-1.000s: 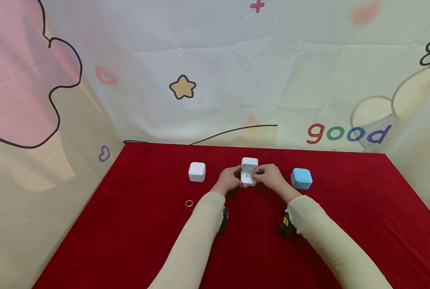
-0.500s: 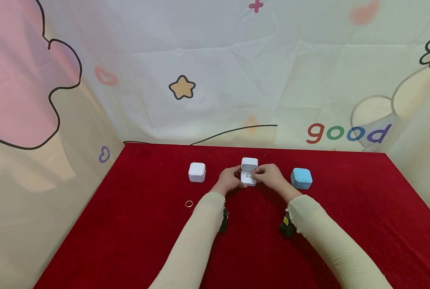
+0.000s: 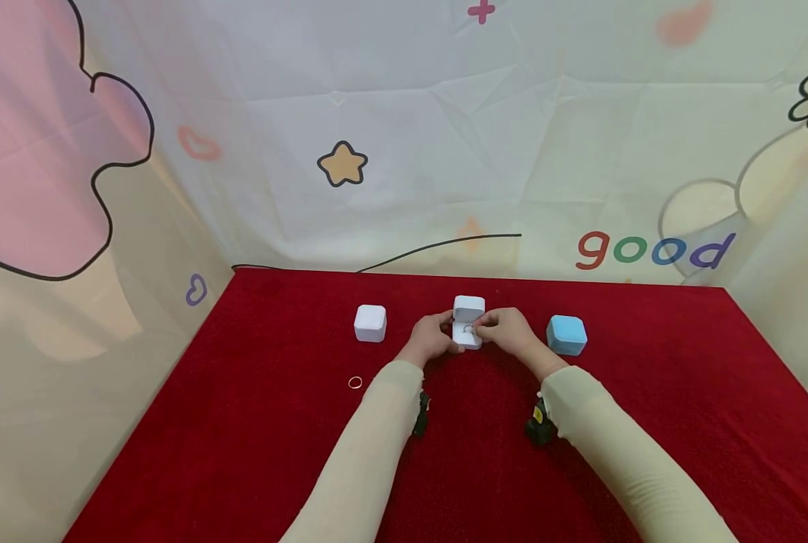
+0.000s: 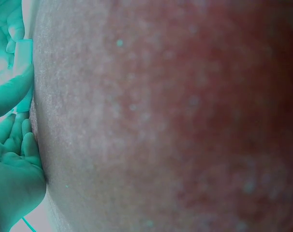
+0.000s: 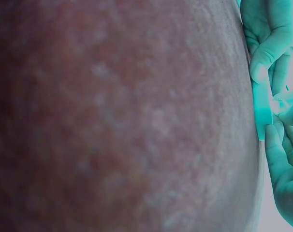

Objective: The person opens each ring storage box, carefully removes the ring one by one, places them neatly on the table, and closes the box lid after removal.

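**Silver-toned ring [image 3: 467, 329] pinched inside open white ring box [image 3: 468, 308]**

My left hand [image 3: 431, 338] grips the box's side; my right hand [image 3: 508, 332] pinches the ring. Ring probably light, stiff, slick: take band edges. Box likely light, rigid; hold base walls. No brand legible; "good" lettering [image 3: 655, 252] beyond box, rightward.

before you spreads a red cloth [image 3: 471, 467], with a closed white box [image 3: 370, 323] toward your left and a light blue box [image 3: 566, 335] toward your right. behind it, a pale backdrop [image 3: 417, 75] shows an orange star [image 3: 342, 164] and the word "good" [image 3: 655, 251].
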A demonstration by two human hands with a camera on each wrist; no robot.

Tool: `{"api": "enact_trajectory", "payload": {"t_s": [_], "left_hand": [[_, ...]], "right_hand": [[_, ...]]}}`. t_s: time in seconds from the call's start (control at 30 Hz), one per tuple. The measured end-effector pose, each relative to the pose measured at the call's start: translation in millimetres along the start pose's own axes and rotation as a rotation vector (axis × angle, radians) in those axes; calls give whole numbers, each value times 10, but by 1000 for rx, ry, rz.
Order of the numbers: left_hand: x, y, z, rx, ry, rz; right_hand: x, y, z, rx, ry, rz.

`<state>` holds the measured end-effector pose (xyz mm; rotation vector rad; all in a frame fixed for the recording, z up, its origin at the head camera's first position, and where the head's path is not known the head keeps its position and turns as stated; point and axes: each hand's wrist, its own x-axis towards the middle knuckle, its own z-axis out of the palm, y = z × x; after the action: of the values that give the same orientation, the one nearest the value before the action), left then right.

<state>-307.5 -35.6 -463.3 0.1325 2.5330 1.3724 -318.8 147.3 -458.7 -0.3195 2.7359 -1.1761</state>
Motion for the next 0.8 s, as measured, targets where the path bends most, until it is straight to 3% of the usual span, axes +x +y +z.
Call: {"api": "enact_trajectory", "payload": {"t_s": [0.33,0.8], "left_hand": [[15,-9,-13,-8,0,-1],[22,-13,-2,-6,-3,-9]], "right_hand": [[-18,-15,-6,76,-11,22],[-44,-14,-1,84,6,32]]}}
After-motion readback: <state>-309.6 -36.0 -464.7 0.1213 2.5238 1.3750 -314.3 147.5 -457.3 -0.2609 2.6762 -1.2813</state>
